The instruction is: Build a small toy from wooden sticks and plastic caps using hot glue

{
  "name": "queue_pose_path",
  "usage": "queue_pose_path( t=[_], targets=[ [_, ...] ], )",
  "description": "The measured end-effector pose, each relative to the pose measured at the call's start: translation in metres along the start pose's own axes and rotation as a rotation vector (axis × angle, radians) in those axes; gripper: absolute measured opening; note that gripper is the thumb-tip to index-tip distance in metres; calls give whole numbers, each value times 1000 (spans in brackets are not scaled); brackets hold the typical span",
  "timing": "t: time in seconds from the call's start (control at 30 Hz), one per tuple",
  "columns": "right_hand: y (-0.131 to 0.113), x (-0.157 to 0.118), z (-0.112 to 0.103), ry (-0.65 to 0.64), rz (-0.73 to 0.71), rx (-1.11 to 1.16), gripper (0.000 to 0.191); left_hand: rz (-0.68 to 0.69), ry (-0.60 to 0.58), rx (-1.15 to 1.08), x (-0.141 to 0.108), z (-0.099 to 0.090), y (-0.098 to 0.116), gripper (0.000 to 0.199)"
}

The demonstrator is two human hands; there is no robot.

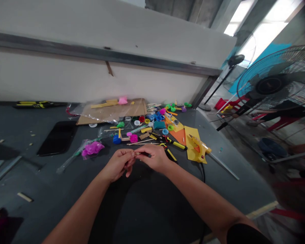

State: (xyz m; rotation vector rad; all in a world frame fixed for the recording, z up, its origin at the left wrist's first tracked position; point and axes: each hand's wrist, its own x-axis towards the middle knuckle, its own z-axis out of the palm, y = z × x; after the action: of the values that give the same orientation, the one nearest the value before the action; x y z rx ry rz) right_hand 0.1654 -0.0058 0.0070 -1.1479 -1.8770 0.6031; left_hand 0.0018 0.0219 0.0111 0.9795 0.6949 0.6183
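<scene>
At the far left of the dark grey counter [20, 176], a yellow-and-black tool [38, 104] lies against the wall, too dim and distant to identify. Nearer sits a black slab [58, 138], perhaps a tablet or phone, with its face dark. To its right, a clear plastic bag of pink pieces [92, 149] lies just beyond the left hand [118, 165].

The left hand and right hand [154, 158] meet above the counter, their fingers curled and pinching a small dark piece [143, 154] between them. The fingers hide most of it, so its shape and material are hard to make out, and only a thin sliver shows. Neither hand is touching the counter.

Beyond the hands, a sheet of cardboard [112, 112] lies under loose clear plastic, with a pink scrap [122, 100] on top. Right of it spreads a jumble of coloured bottle caps [155, 117], wooden sticks [142, 142] and small craft pieces, many overlapping and hard to separate. A yellow-and-black handled tool [174, 143] lies close to the right hand, its working end unclear. Further right, a yellow hot glue gun [197, 148] rests on yellow card [190, 135], with a black cord [202, 171] running toward the near edge.

Past the counter's right edge stands a large fan [277, 83], cut off by the frame, and the floor beyond it blurs.
</scene>
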Motion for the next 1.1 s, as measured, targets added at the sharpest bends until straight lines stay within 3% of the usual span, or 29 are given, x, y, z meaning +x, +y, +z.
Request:
queue_pose_path(
  t=[0.33, 0.53, 0.73, 1.0, 1.1],
  targets=[
    [-2, 2, 1, 91, 119, 70, 15, 31, -43, -53, 0, -2, -2, 32],
    [2, 4, 1, 90, 43, -30, 15, 159, 78, 278, 3, -5, -7, 36],
    [8, 5, -1, 28, -7, -83, 15, 220, 108, 630, 3, -8, -6, 35],
    [7, 5, -3, -33, 4, -100, 15, 179, 102, 658, 6, -10, -6, 35],
    [9, 6, -2, -38, 120, 7, 16, 151, 119, 649, 7, -10, -7, 34]
  ],
)
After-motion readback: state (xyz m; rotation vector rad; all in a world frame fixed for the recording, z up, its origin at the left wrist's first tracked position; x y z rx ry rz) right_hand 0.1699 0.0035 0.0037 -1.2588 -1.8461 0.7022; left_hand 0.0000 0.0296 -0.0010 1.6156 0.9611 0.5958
